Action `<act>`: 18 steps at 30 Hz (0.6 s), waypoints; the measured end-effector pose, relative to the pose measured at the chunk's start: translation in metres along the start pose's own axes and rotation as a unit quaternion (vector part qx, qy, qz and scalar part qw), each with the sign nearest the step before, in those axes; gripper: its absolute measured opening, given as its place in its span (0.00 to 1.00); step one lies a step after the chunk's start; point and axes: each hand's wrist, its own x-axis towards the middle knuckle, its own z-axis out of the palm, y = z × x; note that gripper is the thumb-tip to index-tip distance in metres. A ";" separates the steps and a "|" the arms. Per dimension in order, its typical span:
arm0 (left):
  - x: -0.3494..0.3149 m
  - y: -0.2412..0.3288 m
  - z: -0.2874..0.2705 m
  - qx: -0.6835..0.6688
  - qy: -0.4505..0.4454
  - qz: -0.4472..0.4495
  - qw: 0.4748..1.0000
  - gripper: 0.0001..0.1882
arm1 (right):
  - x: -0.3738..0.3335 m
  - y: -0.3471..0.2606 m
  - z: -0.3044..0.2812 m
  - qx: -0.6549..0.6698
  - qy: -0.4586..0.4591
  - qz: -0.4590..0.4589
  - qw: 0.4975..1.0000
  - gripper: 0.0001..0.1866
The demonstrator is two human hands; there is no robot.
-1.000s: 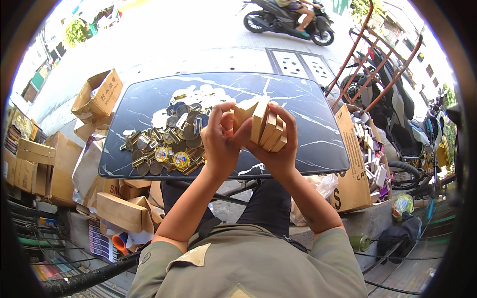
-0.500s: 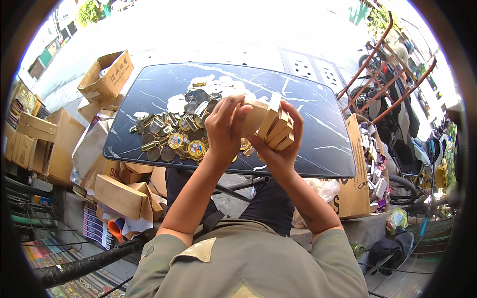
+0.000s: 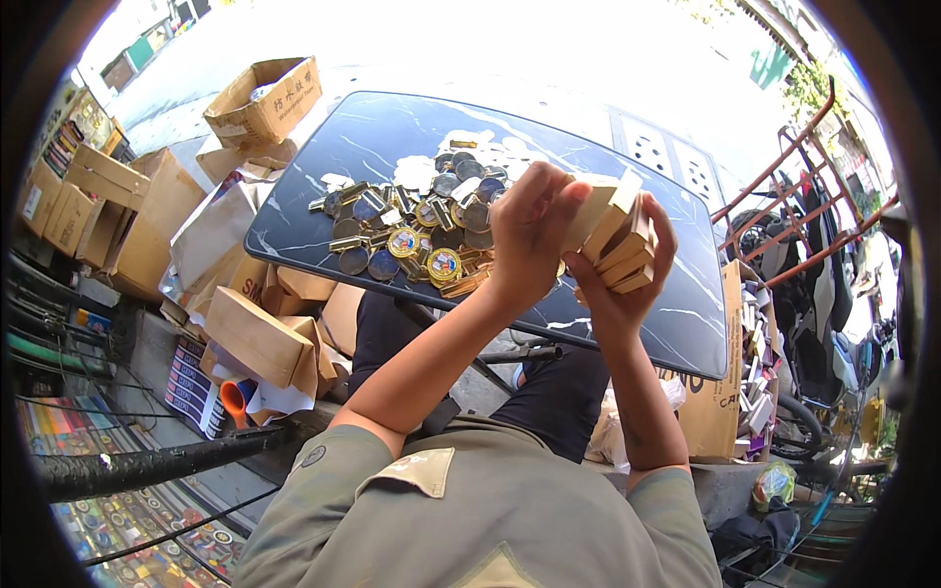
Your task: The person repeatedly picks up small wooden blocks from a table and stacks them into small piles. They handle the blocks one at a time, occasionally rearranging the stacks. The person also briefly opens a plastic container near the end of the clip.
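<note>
Between my hands, above the table's right half, is a fanned stack of several slim tan boxes (image 3: 627, 257). My right hand (image 3: 624, 299) is closed round the stack, fingers along its right side and thumb at its left. My left hand (image 3: 524, 230) is closed, its bent fingers and thumb on the leftmost box (image 3: 591, 211); its fingertips are partly hidden. Left of my hands, the dark marbled table (image 3: 578, 323) bears a heap of round medals (image 3: 403, 242), gold-rimmed and dark, mixed with gold metal pieces (image 3: 377, 235). Pale, overexposed pieces (image 3: 417, 173) lie behind them.
An open carton (image 3: 265, 103) stands past the table's left corner; more cartons (image 3: 260, 338) crowd the lower left. At right, a carton (image 3: 755, 382) holds many small boxes, beside a red metal hand truck (image 3: 784, 186) and a motorbike. An orange cone-shaped thing (image 3: 235, 400) lies lower left.
The whole view has shifted and tilted, so the table sits further right and slopes more. My hands and the boxes have moved slightly right over it, with the grip much the same.
</note>
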 end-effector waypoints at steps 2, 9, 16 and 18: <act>-0.003 0.002 0.009 -0.046 -0.051 -0.024 0.997 0.13 | 0.001 -0.004 -0.009 0.067 -0.017 0.055 0.996 0.53; -0.018 0.034 0.027 -0.117 -0.286 -0.162 0.937 0.16 | 0.010 -0.006 -0.086 0.209 -0.074 0.339 0.914 0.54; -0.014 0.048 -0.066 0.573 -0.338 0.052 0.745 0.53 | -0.003 -0.031 -0.305 0.398 -0.261 0.402 0.782 0.58; -0.017 0.036 -0.090 0.633 -0.296 0.050 0.714 0.55 | -0.029 -0.041 -0.361 0.374 -0.256 0.444 0.773 0.59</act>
